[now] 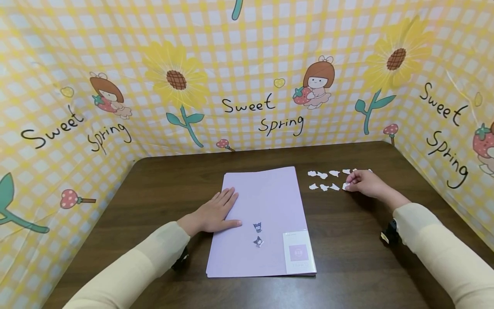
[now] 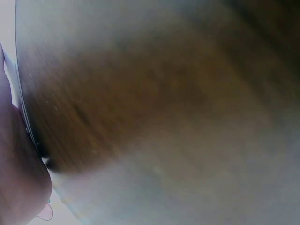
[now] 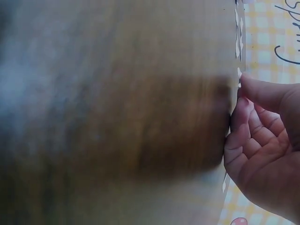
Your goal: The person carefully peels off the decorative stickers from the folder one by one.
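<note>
My left hand lies with straight fingers on the left part of a lilac folder, thumb out to the side. Two small dark cartoon stickers sit one above the other on the folder, right of that thumb. Over at the right, my right hand pinches a small white sticker between thumb and index finger, close to the table. More irregular white stickers lie in two rows beside it, some hidden behind the hand. In the right wrist view the other fingers are curled.
The brown wooden table meets a yellow checked cloth at the back and sides. A white label card with a pink square is at the folder's lower right corner. Dark wrist devices sit under both sleeves.
</note>
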The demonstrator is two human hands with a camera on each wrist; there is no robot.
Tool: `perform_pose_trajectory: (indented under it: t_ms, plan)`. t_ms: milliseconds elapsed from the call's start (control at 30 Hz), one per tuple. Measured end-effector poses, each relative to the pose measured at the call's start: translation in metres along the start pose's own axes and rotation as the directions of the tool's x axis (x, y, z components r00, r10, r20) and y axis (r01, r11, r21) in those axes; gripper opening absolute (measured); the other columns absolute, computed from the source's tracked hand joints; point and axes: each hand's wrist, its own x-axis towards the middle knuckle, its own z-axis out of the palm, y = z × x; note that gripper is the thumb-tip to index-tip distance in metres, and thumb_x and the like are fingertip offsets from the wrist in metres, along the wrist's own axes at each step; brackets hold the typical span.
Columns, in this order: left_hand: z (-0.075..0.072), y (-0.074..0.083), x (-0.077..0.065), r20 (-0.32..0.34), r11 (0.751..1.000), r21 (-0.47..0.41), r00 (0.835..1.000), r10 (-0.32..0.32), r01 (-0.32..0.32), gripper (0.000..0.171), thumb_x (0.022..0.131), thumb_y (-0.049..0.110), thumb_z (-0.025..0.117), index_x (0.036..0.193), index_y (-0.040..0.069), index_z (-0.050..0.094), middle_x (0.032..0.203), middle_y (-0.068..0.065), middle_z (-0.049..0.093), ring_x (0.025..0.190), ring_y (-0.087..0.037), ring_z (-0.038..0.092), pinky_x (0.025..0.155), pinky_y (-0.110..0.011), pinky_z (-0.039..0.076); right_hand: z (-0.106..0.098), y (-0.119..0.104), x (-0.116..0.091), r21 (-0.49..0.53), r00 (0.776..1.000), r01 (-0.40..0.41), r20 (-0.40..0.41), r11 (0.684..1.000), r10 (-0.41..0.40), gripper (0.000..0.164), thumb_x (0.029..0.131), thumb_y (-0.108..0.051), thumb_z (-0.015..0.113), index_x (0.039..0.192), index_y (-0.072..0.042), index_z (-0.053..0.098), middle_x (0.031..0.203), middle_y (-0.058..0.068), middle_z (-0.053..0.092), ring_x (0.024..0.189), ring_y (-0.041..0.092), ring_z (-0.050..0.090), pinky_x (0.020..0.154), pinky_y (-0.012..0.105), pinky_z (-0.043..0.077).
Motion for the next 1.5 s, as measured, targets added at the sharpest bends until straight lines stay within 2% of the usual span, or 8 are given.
perform_pose_trajectory:
  t_ms: [300, 567, 800, 1067, 1333, 1500]
  plan:
    - [0.0003, 0.0001, 0.0005, -0.006, 1.000, -0.002, 1.000, -0.004, 0.004, 0.096, 0.092, 0.071, 0.036, 0.155, 0.003, 0.012, 0.161, -0.017, 0.003, 0.147, -0.033, 0.001, 0.116, -0.046, 0.008, -0.0004, -0.0044, 0.0003, -0.077, 1.000, 0.029, -0.007, 0.997, -0.029, 0.019, 0.083, -0.005, 0.073, 0.090, 0.007, 0.060, 0.077, 0.004, 0.061, 0.070, 0.014, 0.053, 0.063, 0.026, 0.043]
    - [0.0062, -0.0033, 0.0027, -0.016, 1.000, -0.002, 1.000, -0.009, 0.009, 0.097, 0.091, 0.074, 0.033, 0.156, 0.005, 0.011, 0.162, -0.015, 0.003, 0.147, -0.031, 0.001, 0.116, -0.045, 0.007, -0.0001, -0.0041, 0.0001, -0.097, 1.000, -0.002, 0.008, 0.995, 0.003, 0.019, 0.084, -0.007, 0.074, 0.090, 0.006, 0.060, 0.072, 0.001, 0.057, 0.068, 0.014, 0.050, 0.062, 0.028, 0.041]
    - [0.0031, -0.0010, 0.0002, -0.025, 1.000, -0.017, 1.000, 0.008, -0.008, 0.096, 0.092, 0.071, 0.036, 0.155, 0.001, 0.015, 0.161, -0.019, 0.007, 0.147, -0.034, 0.004, 0.116, -0.048, 0.010, -0.0013, -0.0019, 0.0004, -0.079, 1.000, -0.003, 0.019, 0.997, 0.005, 0.021, 0.085, -0.007, 0.072, 0.094, 0.008, 0.060, 0.075, 0.002, 0.061, 0.070, 0.015, 0.053, 0.064, 0.028, 0.043]
    - [0.0027, -0.0004, 0.0012, 0.005, 1.000, 0.004, 1.000, -0.020, 0.020, 0.097, 0.091, 0.074, 0.033, 0.156, 0.006, 0.009, 0.162, -0.014, 0.001, 0.147, -0.030, -0.001, 0.116, -0.044, 0.005, -0.0033, -0.0054, -0.0024, -0.033, 0.999, -0.029, 0.028, 0.999, 0.030, 0.022, 0.086, -0.006, 0.071, 0.098, 0.009, 0.060, 0.078, 0.003, 0.064, 0.072, 0.015, 0.054, 0.063, 0.029, 0.045]
    - [0.0027, -0.0009, 0.0012, -0.012, 1.000, -0.009, 1.000, 0.000, 0.000, 0.096, 0.092, 0.071, 0.037, 0.155, 0.002, 0.014, 0.161, -0.018, 0.006, 0.147, -0.034, 0.004, 0.116, -0.048, 0.010, -0.0039, -0.0033, -0.0024, 0.001, 0.999, -0.030, 0.036, 1.000, 0.030, 0.022, 0.086, -0.002, 0.070, 0.099, 0.012, 0.059, 0.080, 0.005, 0.064, 0.070, 0.014, 0.054, 0.060, 0.026, 0.045]
    - [0.0046, -0.0027, 0.0024, 0.006, 1.000, 0.000, 1.000, -0.018, 0.018, 0.098, 0.091, 0.074, 0.033, 0.156, 0.006, 0.009, 0.161, -0.014, 0.001, 0.147, -0.029, -0.002, 0.116, -0.044, 0.005, -0.0042, -0.0038, -0.0031, 0.042, 0.998, -0.038, 0.044, 0.998, 0.036, 0.020, 0.087, 0.001, 0.067, 0.101, 0.013, 0.058, 0.082, 0.007, 0.065, 0.070, 0.012, 0.055, 0.059, 0.026, 0.047]
